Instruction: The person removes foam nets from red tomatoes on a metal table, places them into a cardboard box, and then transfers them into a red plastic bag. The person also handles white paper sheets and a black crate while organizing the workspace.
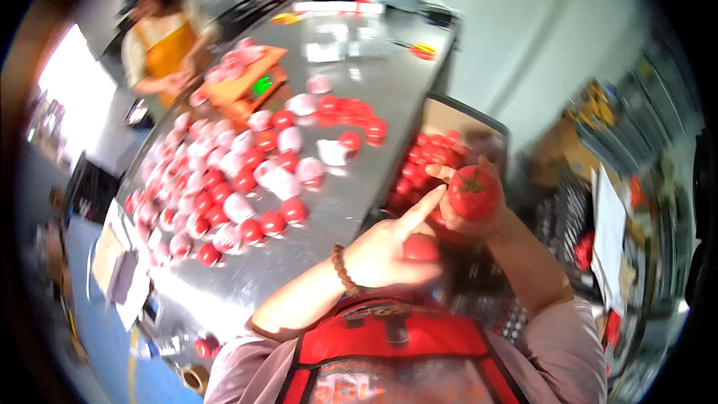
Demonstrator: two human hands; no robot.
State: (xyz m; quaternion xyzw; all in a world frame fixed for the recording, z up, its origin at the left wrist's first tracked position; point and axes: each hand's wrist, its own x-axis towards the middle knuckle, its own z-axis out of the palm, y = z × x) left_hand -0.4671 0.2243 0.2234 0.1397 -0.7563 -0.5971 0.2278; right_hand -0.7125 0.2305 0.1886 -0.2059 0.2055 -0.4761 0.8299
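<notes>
In my right hand [485, 210], a red tomato [474, 193] with its green calyx faces up, over a crate [505, 129] of red tomatoes. My left hand [387, 252], with a braided bracelet at the wrist, holds another tomato [420, 248] in its curled fingers, and its index finger points toward the first one. Many tomatoes [272, 223] lie on the steel table [331, 235] to the left, a lot of them in white foam net sleeves [238, 207]. Blur hides the exact grip of the left fingers.
An orange scale [247, 90] with a green display bears sleeved tomatoes. Beyond the table's left edge stands a person in an orange apron [165, 50]. Clear containers [325, 39] stand at the far end. A plastic bottle [162, 347] and a tape roll [194, 377] lie near left.
</notes>
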